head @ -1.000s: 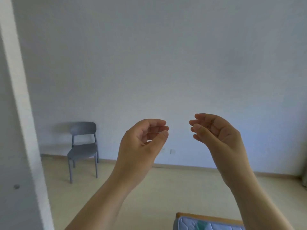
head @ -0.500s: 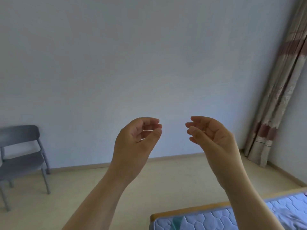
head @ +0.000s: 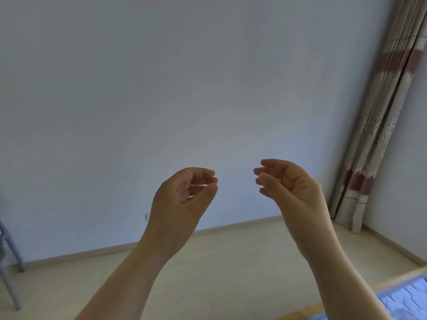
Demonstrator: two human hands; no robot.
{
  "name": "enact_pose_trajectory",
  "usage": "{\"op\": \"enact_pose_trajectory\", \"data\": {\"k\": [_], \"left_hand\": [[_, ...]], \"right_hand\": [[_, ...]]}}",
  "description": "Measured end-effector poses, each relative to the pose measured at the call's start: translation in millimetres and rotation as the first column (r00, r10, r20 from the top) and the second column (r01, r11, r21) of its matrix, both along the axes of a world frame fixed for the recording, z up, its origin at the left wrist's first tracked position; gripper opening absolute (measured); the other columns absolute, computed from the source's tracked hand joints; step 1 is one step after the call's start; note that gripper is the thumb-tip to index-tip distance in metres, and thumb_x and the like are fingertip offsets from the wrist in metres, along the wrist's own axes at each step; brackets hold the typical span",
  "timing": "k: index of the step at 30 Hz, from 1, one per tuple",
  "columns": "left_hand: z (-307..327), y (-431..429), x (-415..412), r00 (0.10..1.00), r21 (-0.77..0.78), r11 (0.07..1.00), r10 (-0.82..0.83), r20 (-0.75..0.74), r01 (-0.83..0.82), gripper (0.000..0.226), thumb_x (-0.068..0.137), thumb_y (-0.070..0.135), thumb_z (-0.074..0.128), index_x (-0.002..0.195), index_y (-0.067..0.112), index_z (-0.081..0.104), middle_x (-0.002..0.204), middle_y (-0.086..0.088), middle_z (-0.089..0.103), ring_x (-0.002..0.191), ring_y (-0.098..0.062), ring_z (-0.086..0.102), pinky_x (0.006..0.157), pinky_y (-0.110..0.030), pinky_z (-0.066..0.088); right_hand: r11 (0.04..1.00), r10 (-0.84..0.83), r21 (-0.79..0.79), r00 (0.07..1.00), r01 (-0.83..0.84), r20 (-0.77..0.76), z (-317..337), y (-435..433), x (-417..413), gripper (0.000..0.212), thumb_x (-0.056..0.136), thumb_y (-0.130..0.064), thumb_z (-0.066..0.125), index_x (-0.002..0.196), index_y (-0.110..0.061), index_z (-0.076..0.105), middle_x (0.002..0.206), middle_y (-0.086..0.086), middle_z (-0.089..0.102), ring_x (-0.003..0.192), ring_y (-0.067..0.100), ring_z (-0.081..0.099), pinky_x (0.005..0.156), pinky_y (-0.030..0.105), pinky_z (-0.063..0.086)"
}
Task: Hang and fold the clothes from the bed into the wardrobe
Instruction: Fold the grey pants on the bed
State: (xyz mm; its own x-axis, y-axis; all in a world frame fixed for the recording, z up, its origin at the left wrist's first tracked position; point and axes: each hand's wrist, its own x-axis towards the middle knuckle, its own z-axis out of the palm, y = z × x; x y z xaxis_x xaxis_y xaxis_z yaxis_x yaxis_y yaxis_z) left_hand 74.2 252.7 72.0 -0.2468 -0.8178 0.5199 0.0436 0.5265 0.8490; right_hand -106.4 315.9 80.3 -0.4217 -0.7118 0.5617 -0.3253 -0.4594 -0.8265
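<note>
Both hands are hovering raised in front of the person, level with each other and a short gap apart. The left hand (head: 182, 195) is curling loosely, thumb close to the fingertips, and is holding nothing. The right hand (head: 288, 185) is likewise cupping loosely and is empty.

The bed (head: 392, 280) is showing only as one corner, below and to the right of the right hand, well apart from both. Its edge is running diagonally, up toward the right. The right hand is lying nearer to it, so the coming move is judged to be a turn and reach down to the right.

Count: two hands, one bed corner, one curtain (head: 379, 135) beyond and right of the right hand, one chair (head: 13, 252) partly in view below and left of the left hand. Clothes: none showing. Wardrobe: none showing. Hangers: none showing. No garment is being handled at present.
</note>
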Motion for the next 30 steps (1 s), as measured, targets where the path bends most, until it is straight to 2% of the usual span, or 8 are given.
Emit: {"op": "enact_pose_trajectory", "data": {"k": [8, 12, 18, 23, 30], "left_hand": [[-10, -130, 9, 0.999, -0.009, 0.999, -0.045, 0.019, 0.045, 0.017, 0.087, 0.018, 0.067, 0.1, 0.028, 0.069, 0.099, 0.013, 0.073, 0.091, -0.003, 0.068, 0.076, -0.011, 0.051], [-6, -204, 23, 0.994, 0.008, 0.995, -0.101, 0.041, 0.1, 0.016, 0.087, 0.018, 0.067, 0.1, 0.029, 0.069, 0.098, 0.013, 0.073, 0.092, -0.005, 0.068, 0.081, -0.02, 0.054], [2, -305, 25, 0.976, -0.004, 0.979, -0.203, 0.073, 0.204, 0.016, 0.087, 0.019, 0.067, 0.099, 0.03, 0.069, 0.096, 0.014, 0.073, 0.09, -0.004, 0.068, 0.082, -0.018, 0.054], [3, -366, -2, 0.959, -0.011, 0.961, -0.274, 0.072, 0.275, 0.016, 0.087, 0.02, 0.067, 0.099, 0.03, 0.069, 0.097, 0.013, 0.073, 0.089, -0.004, 0.068, 0.081, -0.019, 0.055], [-2, -443, -75, 0.931, -0.046, 0.932, -0.356, 0.088, 0.36, 0.016, 0.088, 0.02, 0.067, 0.1, 0.03, 0.068, 0.097, 0.014, 0.073, 0.089, -0.004, 0.068, 0.078, -0.016, 0.054]], "right_hand": [[0.999, -0.053, 0.003, 0.998, 0.053, -0.021, -7, -119, 14, 0.018, 0.09, -0.021, 0.067, 0.106, -0.029, 0.068, 0.101, -0.009, 0.074, 0.098, 0.013, 0.068, 0.093, 0.05, 0.053], [0.994, -0.107, 0.006, 0.994, 0.107, -0.007, -5, -183, 31, 0.018, 0.09, -0.02, 0.067, 0.106, -0.029, 0.068, 0.102, -0.009, 0.074, 0.098, 0.012, 0.069, 0.094, 0.05, 0.053], [0.98, -0.199, -0.006, 0.98, 0.199, 0.014, 0, -267, 41, 0.019, 0.089, -0.019, 0.067, 0.105, -0.028, 0.068, 0.101, -0.008, 0.074, 0.097, 0.013, 0.069, 0.094, 0.05, 0.053], [0.963, -0.269, -0.021, 0.963, 0.268, -0.006, 2, -316, 24, 0.019, 0.09, -0.019, 0.068, 0.106, -0.028, 0.068, 0.101, -0.007, 0.074, 0.096, 0.014, 0.069, 0.092, 0.051, 0.053], [0.93, -0.363, -0.049, 0.932, 0.363, 0.023, -6, -377, -43, 0.02, 0.089, -0.018, 0.067, 0.107, -0.026, 0.067, 0.102, -0.007, 0.074, 0.097, 0.014, 0.069, 0.094, 0.048, 0.053]]}}
